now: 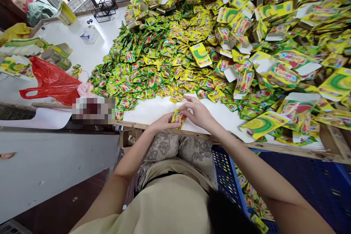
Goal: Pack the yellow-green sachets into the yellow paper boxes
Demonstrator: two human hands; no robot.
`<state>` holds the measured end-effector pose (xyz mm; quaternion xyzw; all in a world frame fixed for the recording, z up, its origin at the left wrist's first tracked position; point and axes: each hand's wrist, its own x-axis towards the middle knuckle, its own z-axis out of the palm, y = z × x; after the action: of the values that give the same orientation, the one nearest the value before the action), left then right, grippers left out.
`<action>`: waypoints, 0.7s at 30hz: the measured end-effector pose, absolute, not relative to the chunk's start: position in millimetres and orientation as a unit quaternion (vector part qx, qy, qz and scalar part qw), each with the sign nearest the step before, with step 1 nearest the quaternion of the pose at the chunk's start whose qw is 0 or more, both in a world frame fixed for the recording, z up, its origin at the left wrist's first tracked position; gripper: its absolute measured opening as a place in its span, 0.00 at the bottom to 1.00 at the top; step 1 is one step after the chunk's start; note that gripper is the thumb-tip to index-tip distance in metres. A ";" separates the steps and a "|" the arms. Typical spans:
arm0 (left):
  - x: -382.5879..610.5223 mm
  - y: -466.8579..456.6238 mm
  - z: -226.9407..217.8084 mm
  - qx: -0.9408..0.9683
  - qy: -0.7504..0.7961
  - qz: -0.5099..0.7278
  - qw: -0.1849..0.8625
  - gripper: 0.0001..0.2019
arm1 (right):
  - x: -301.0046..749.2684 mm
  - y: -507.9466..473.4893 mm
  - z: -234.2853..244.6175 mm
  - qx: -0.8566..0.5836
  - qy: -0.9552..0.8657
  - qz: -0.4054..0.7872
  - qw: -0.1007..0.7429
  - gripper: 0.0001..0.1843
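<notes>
Left hand pinches a yellow packet (lettering too small to read), right hand half-curled at its edge

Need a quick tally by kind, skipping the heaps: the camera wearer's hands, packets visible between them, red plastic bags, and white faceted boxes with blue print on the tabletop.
Bare left hand and bare right hand: 2
Small yellow printed packet: 1
Red plastic bag: 1
White faceted box with blue print: 1
Total: 5

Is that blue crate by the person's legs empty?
No: colourful packs show inside the blue crate, past its holed wall. I can't tell how full it is.
</notes>
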<state>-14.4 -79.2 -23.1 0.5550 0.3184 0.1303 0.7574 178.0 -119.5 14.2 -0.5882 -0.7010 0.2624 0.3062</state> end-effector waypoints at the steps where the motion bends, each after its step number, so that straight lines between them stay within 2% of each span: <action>1: -13.6 -78.3 -21.4 0.519 0.321 0.140 0.780 0.27 | 175.9 -120.3 13.6 -0.592 -0.700 0.258 0.305 0.07; 6: -6.5 -75.4 -21.2 0.369 0.372 0.161 0.836 0.31 | 165.0 -117.1 12.5 -0.604 -0.678 0.308 0.283 0.13; 15: -7.4 -72.0 -18.0 0.356 0.386 0.144 0.839 0.26 | 171.9 -94.7 15.4 -0.597 -0.580 0.514 0.209 0.17; 21: -2.8 -71.9 -10.9 0.362 0.401 0.148 0.828 0.25 | 172.6 -87.9 23.0 -0.624 -0.522 0.553 0.181 0.17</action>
<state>-2.8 -71.9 -10.9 0.3619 0.4009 0.1483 0.8285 172.6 -87.9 23.0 -0.6240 -0.5217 0.5531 0.1807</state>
